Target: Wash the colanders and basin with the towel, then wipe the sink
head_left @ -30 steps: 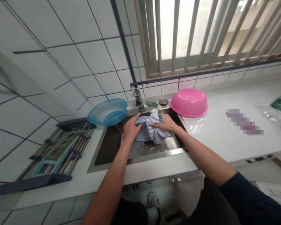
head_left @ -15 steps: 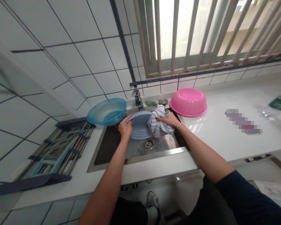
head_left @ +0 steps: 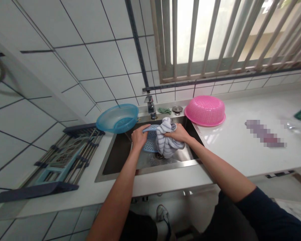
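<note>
I am holding the blue basket (head_left: 150,144) over the sink (head_left: 177,164), at the centre of the frame. My left hand (head_left: 139,138) is gripping its left rim, and my right hand (head_left: 178,133) is pinching a bunched striped cloth (head_left: 166,144). The cloth is covering the basket's right part, so I cannot tell whether my right fingers are also touching the basket. Below, the cloth is partly hiding the drain (head_left: 157,156).

Just above centre, the tap (head_left: 151,108) is standing behind the sink, with a green rag (head_left: 164,110) and a strainer (head_left: 177,109) lying to its right. Left of the tap, a blue basin (head_left: 117,117) is resting tilted at the sink's back left corner. A pink basket (head_left: 205,111) is sitting upside down right of centre on the worktop (head_left: 230,152). At lower left I am seeing a rack (head_left: 65,157); at far right, a blurred purple thing (head_left: 264,133) is lying.
</note>
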Demonstrator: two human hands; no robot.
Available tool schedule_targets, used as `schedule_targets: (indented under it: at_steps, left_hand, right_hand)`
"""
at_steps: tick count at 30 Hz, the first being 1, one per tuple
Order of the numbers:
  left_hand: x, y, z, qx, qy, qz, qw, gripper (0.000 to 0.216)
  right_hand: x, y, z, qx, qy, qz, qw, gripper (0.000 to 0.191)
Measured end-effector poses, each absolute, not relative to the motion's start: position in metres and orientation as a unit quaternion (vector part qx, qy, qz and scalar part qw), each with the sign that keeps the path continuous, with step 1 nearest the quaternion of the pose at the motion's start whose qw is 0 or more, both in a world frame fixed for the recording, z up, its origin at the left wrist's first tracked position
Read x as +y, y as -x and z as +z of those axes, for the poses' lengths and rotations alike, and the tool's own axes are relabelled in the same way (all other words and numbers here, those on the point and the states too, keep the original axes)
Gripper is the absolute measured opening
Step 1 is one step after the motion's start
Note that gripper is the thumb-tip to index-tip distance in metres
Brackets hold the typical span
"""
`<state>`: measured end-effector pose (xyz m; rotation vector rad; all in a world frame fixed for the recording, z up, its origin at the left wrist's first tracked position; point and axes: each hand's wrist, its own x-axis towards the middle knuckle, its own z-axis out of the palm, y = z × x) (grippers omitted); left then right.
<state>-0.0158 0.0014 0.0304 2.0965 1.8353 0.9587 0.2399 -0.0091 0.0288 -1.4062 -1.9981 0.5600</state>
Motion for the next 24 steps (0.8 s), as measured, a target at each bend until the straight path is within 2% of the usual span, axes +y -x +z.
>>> schedule_targets:
  at_steps: [4,8,13,18,21,23,24]
  left_hand:
    - [0.010,0.025,0.025,0.643,-0.654,0.378,0.123,0.045]
    - [0.023,0.038,0.015,0.647,-0.600,0.441,0.168,0.041]
    - [0.029,0.045,0.005,0.606,-0.631,0.438,0.205,0.037]
    - [0.022,0.042,0.011,0.593,-0.659,0.438,0.148,0.066]
    - [0.018,0.039,0.019,0.619,-0.617,0.475,0.100,0.049]
    - [0.016,0.034,0.023,0.645,-0.574,0.479,0.157,0.039]
    - [0.015,0.030,0.024,0.652,-0.551,0.472,0.220,0.043]
  right_hand:
    - [0.000,-0.250,0.025,-0.732,0.532,0.258,0.337,0.024]
    - [0.008,-0.266,0.021,-0.695,0.535,0.292,0.380,0.031]
    - [0.008,-0.267,0.021,-0.689,0.560,0.273,0.370,0.031]
    - [0.007,-0.263,0.025,-0.651,0.625,0.245,0.355,0.035]
    - [0.007,-0.264,0.027,-0.628,0.644,0.240,0.364,0.040]
    - [0.006,-0.264,0.029,-0.632,0.639,0.241,0.366,0.041]
    - [0.005,-0.262,0.030,-0.641,0.632,0.241,0.363,0.040]
